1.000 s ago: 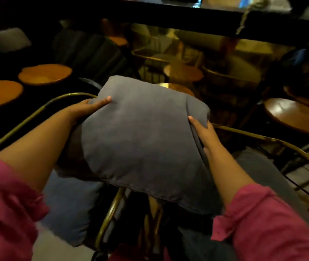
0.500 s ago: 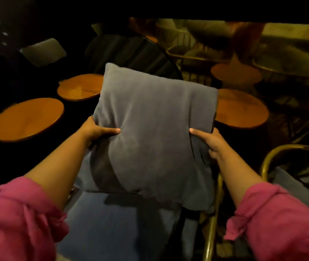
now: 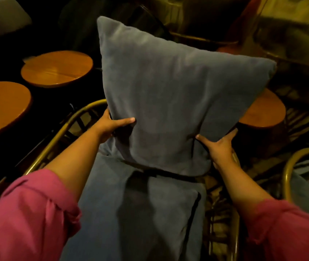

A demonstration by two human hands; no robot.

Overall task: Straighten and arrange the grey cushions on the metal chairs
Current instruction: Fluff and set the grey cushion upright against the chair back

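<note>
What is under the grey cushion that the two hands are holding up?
Below the held cushion lies a second grey cushion on the metal chair. A dark strap crosses where the two meet. The chair's seat is covered, so it cannot be seen.

Your left hand (image 3: 110,127) and right hand (image 3: 220,147) grip the lower sides of a grey cushion (image 3: 168,95), holding it upright over a metal chair (image 3: 65,129). A second grey cushion (image 3: 150,213) lies on the seat below. Round wooden tables (image 3: 55,68) stand to your left.
</note>
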